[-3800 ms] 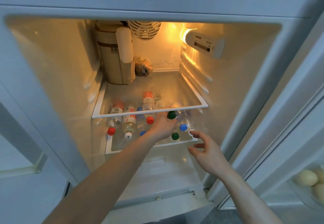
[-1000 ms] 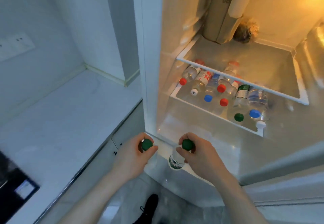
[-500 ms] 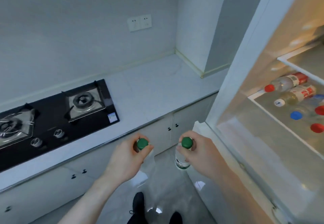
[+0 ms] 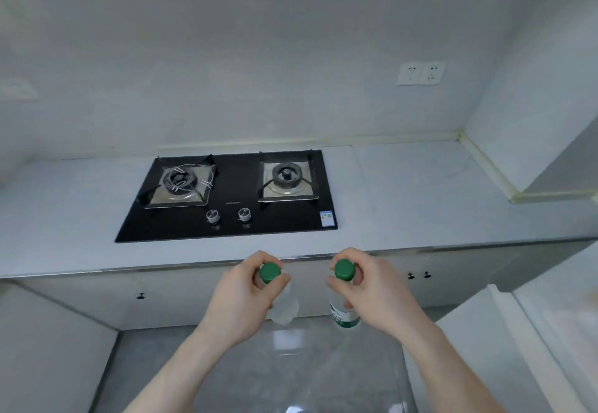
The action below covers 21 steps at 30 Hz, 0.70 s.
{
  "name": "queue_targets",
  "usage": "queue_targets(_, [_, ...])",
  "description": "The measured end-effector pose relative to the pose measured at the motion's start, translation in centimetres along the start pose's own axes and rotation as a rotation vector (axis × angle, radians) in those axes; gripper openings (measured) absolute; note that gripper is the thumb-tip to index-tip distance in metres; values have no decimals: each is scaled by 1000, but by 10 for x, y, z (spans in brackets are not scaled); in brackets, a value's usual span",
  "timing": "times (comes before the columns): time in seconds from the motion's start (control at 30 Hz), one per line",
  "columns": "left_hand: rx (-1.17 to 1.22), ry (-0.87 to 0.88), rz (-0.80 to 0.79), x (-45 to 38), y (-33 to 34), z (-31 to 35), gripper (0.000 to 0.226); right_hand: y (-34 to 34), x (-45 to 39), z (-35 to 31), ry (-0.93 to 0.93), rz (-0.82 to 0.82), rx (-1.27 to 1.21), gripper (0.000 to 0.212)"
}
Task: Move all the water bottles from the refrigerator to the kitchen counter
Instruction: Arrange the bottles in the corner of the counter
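— Bottles, count and place?
— Two clear plastic water bottles with green caps. Left bottle (image 4: 281, 302) in the left hand (image 4: 246, 302), right bottle (image 4: 343, 312) in the right hand (image 4: 372, 296); both upright, in the air before the pale grey kitchen counter (image 4: 420, 199).
— Grip?
— Each hand's fingers curled round its bottle's neck, just under the cap.
— Other fixtures?
— Black two-burner gas hob (image 4: 233, 196) set in the counter; white wall sockets (image 4: 420, 73) on the wall above.
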<state>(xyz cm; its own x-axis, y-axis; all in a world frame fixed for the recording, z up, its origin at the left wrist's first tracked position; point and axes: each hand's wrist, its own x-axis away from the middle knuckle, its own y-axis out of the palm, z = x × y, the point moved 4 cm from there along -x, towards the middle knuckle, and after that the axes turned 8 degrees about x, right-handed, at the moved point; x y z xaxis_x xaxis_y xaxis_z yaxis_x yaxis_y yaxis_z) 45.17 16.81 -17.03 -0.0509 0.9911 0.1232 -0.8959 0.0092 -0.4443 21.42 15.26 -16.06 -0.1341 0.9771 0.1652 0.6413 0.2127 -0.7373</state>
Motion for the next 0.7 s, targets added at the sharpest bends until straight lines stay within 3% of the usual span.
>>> queue_targets(0.4, [-15,-39,252,21,-198,-102,14,132,-58,-188,-208,-154,-1,12])
queue_targets(0.7, [-38,-111,429,47,-293,-135,11,201,-85,-293,-396,-268,42,12])
